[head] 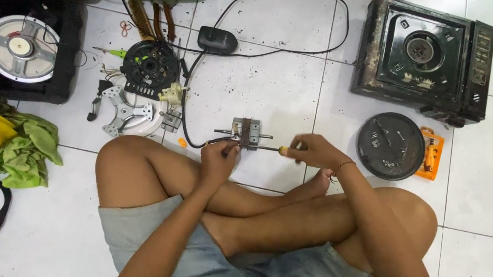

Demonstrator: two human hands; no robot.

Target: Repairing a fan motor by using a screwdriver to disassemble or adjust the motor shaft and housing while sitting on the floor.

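Head view, the only one I have: my left hand [218, 156] is curled tight around the near side of a small fan motor [246, 133] that stands on the white tile floor [492, 266] just ahead of my crossed legs. My right hand [313, 152] is closed narrow on a screwdriver [271, 149], its yellowish handle end showing at the fingers and the shaft running left into the motor. Risk, as I judge it: the motor stands free on slick tile, so a hard push could make the tip slip off and jab my left fingers or my knee. The black power cord [279, 24] loops right up to the motor and could snag and tug it. Loose small parts on the dark round lid [390, 145] and beside the black fan housing [150, 66] could roll off if bumped. The camp stove [425, 58] sits well apart, no concern.
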